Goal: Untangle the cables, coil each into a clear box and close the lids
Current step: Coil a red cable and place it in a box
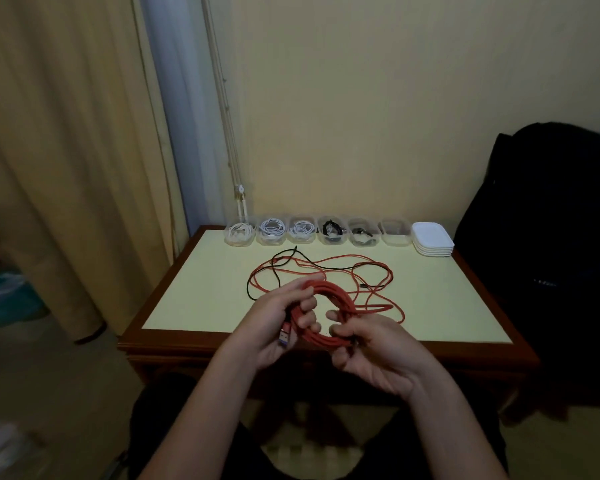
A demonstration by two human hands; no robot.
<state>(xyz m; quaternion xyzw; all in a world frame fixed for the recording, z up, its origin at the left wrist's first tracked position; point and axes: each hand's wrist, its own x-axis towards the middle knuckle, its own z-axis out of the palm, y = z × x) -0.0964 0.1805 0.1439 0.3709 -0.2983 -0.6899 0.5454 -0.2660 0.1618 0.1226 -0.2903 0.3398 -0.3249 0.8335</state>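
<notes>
Where a pale-topped table [194, 289] with a dark wooden rim meets a cream wall [395, 116], curtains [66, 150] hang left of the table. Above the table's near edge, the left hand [274, 327] and right hand [374, 355] curl their fingers round a coiled red cable [329, 296]. Its loose length lies mid-table, crossed by a black cable [278, 271]. Clear boxes [300, 230] and stacked white lids [432, 239] line the table's far edge. In the dim light I cannot tell what the box nearest the lids holds.
</notes>
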